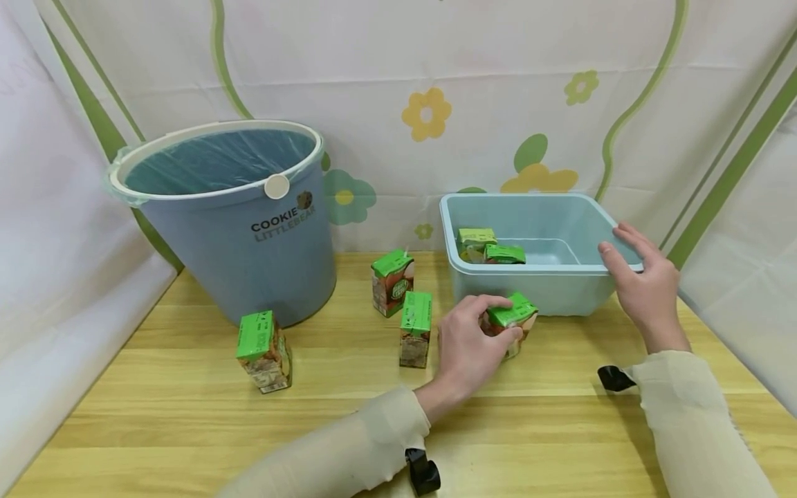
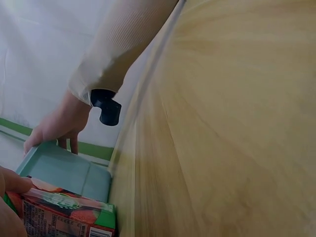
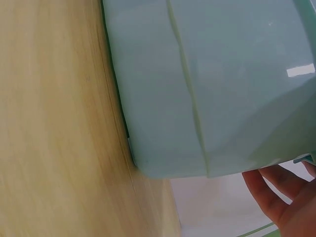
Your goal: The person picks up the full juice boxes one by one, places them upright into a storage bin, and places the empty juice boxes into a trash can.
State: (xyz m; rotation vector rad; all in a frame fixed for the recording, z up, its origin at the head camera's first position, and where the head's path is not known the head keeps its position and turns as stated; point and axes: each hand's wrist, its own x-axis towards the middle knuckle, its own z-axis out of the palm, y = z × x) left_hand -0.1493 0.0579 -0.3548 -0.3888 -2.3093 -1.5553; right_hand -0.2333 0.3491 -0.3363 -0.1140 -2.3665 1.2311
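Observation:
My left hand [image 1: 470, 342] pinches a small juice box [image 1: 513, 312] with a green top, tilted a little, in front of the light-blue plastic bin [image 1: 529, 282]. Its printed side faces the left wrist view, where the same juice box [image 2: 66, 210] shows fruit pictures. At the bin's right end, my right hand [image 1: 647, 294] grips the rim; its fingers [image 3: 266, 195] lie by the end wall in the right wrist view. Inside the bin, at its left, are a yellow-green-topped carton [image 1: 476, 236] and a green-topped carton [image 1: 506, 254].
Two juice boxes stand mid-table, one at the back [image 1: 393, 282] and one nearer [image 1: 415, 329]. Another juice box [image 1: 266, 351] stands before the large blue bucket [image 1: 268, 256], lined with a clear bag. A flowered curtain [image 1: 373, 62] hangs behind the wooden table [image 1: 349, 415].

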